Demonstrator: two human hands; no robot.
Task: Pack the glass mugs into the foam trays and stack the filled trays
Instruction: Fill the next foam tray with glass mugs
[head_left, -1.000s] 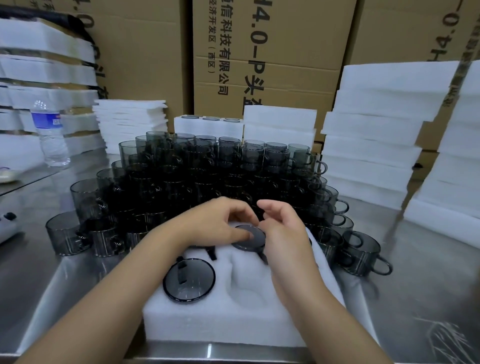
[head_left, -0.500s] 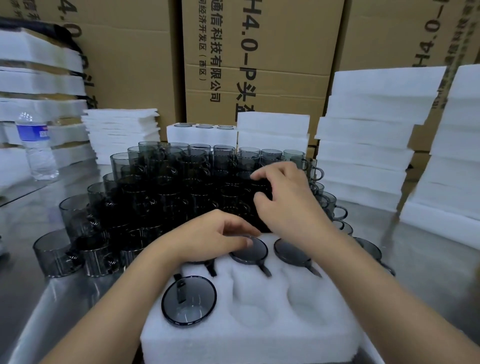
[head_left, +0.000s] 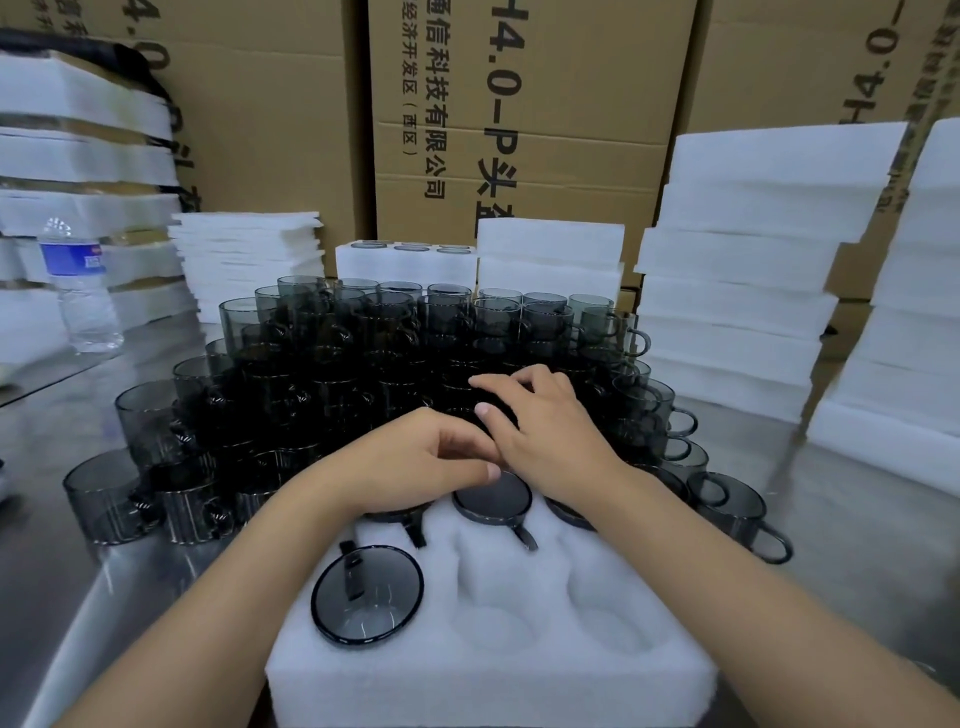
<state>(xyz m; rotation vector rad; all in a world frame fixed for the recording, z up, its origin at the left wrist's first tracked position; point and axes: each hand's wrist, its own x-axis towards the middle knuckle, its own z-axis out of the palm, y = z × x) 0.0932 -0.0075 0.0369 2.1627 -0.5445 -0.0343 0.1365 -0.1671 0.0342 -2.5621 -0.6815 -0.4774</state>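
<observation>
— Glass mug (head_left: 366, 595) seated at 7 o'clock in our foam tray (head_left: 493, 691); 6 and 5 empty.
— Left hand (head_left: 415, 462) curled at 11, right hand (head_left: 550, 431) over mug pile (head_left: 363, 353) at 12; we cannot tell either grip. Advise lifting one clear, lowering level.

Bare forearms (head_left: 249, 582), left hand (head_left: 415, 462), right hand (head_left: 545, 431).

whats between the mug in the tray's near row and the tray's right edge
Head view: the middle pocket and the right pocket of the foam tray, both empty, lie right of the mug. Nothing else but bare foam.
</observation>
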